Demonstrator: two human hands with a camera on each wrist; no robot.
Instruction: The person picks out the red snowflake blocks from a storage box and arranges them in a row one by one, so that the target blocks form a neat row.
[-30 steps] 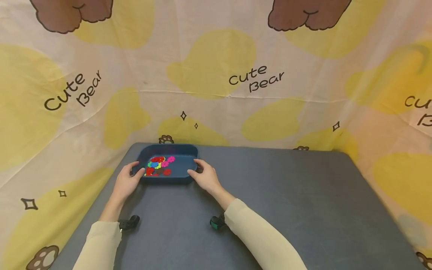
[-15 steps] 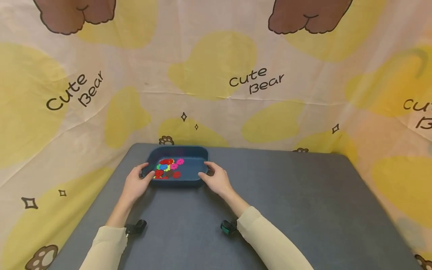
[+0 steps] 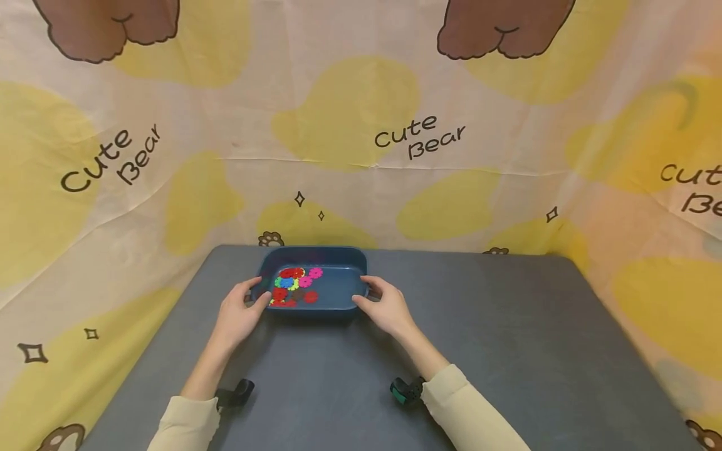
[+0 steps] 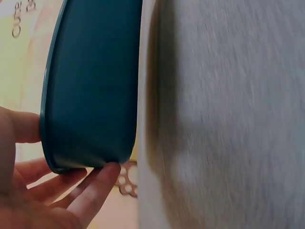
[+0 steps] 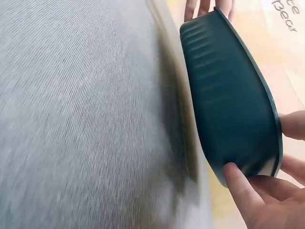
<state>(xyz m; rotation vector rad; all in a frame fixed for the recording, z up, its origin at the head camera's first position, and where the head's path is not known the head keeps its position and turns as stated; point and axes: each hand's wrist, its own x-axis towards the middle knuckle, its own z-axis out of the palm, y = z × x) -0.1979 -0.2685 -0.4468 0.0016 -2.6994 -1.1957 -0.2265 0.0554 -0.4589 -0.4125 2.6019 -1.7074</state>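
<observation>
A dark blue rectangular tray point(image 3: 344, 288) is at the far side of the table, left of centre. Flower-shaped plastic discs point(image 3: 287, 282) in red, pink, blue, green, yellow and brown lie together in its left half. My left hand point(image 3: 239, 316) grips the left end, thumb at the near corner. On the opposite end, my right hand point(image 3: 390, 311) holds on in the same manner. Both wrist views show the tray's outer wall point(image 4: 95, 86) close over the table, with fingertips point(image 5: 232, 171) pressed low against the wall and the thumb at the rim.
The grey table point(image 3: 507, 332) extends to the right and toward the front. Behind it hangs a cloth point(image 3: 350, 113) printed with bears and lettering. Dark devices point(image 3: 407, 389) are strapped at both wrists, beside the cream sleeves point(image 3: 468, 407).
Both hands have carried the tray rightward along the back of the table, the discs staying in its left half. Their hold looks the same. The head view has shifted slightly.
</observation>
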